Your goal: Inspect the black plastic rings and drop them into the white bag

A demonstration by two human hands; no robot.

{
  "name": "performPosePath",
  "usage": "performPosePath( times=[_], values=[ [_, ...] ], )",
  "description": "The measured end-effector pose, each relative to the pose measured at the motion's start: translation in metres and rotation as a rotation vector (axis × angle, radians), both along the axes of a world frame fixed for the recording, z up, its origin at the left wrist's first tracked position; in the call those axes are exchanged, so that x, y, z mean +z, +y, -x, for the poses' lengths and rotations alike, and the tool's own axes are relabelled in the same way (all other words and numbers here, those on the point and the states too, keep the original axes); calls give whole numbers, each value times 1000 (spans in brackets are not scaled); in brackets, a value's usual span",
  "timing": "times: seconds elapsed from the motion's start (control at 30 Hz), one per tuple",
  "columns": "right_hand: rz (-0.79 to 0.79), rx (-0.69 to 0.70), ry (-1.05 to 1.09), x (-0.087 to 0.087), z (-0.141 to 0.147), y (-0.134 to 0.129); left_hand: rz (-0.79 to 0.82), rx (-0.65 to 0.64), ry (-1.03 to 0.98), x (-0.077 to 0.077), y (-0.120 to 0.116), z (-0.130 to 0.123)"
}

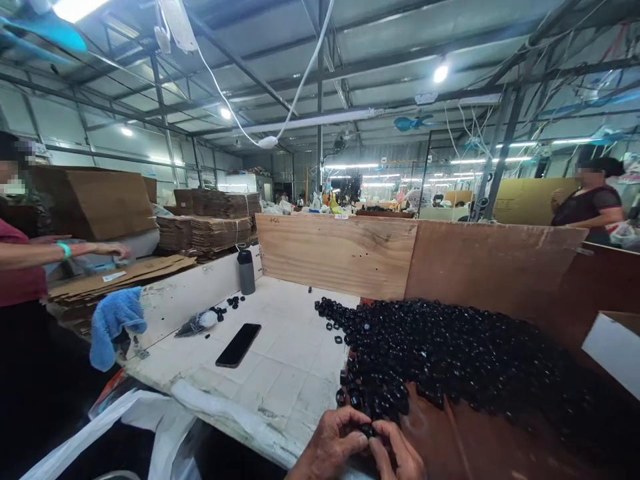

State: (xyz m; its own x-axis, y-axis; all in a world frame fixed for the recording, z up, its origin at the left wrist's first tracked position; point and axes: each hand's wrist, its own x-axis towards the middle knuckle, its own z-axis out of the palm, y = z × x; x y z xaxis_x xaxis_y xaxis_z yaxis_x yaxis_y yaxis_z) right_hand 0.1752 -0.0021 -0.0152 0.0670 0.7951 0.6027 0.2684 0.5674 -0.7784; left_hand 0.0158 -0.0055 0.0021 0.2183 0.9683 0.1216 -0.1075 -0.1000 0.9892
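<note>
At the table's front edge, my left hand [333,441] and my right hand [396,448] meet, fingertips close together. A small black part [368,431] is pinched between them, partly hidden by the fingers. Just beyond, a large heap of small black ring-like parts [450,347] spreads over the brown surface to the right. Some loose ones lie on the white part of the table [290,347].
A black phone [239,345], a dark bottle [247,272] and a plastic bag [197,323] are on the table's left. Wooden boards [335,257] wall the back. A blue towel [117,323] hangs at the left edge. One person stands left, another far right.
</note>
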Motion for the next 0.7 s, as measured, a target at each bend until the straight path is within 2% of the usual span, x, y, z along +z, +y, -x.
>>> performPosePath(
  times=[0.07, 0.2, 0.27, 0.33, 0.4, 0.43, 0.5, 0.57, 0.6, 0.7],
  values=[
    [119, 26, -3, 9, -2, -13, -81, 35, 89, 3, -10, -2],
    [492, 170, 79, 22, 7, -41, -343, 106, 337, 5, -34, 3],
    [637, 189, 114, 23, 12, -53, -403, 82, 421, 7, -45, 11],
    [691, 205, 19, 24, 10, -64, -367, -38, 508, 14, -53, 22],
    [590, 143, -189, 28, -4, -69, -278, -198, 627, 25, -56, 32],
    [494, 66, -303, 30, -16, -69, -243, -233, 687, 31, -54, 35],
    [299, -167, -476, 33, -48, -63, -218, -142, 758, 39, -45, 34],
    [223, -382, -559, 33, -82, -50, -251, 49, 768, 40, -29, 26],
    [207, -436, -568, 31, -98, -43, -283, 118, 769, 37, -20, 20],
    [160, -360, -525, 21, -125, -20, -399, 169, 827, 19, 8, 0]
  ],
)
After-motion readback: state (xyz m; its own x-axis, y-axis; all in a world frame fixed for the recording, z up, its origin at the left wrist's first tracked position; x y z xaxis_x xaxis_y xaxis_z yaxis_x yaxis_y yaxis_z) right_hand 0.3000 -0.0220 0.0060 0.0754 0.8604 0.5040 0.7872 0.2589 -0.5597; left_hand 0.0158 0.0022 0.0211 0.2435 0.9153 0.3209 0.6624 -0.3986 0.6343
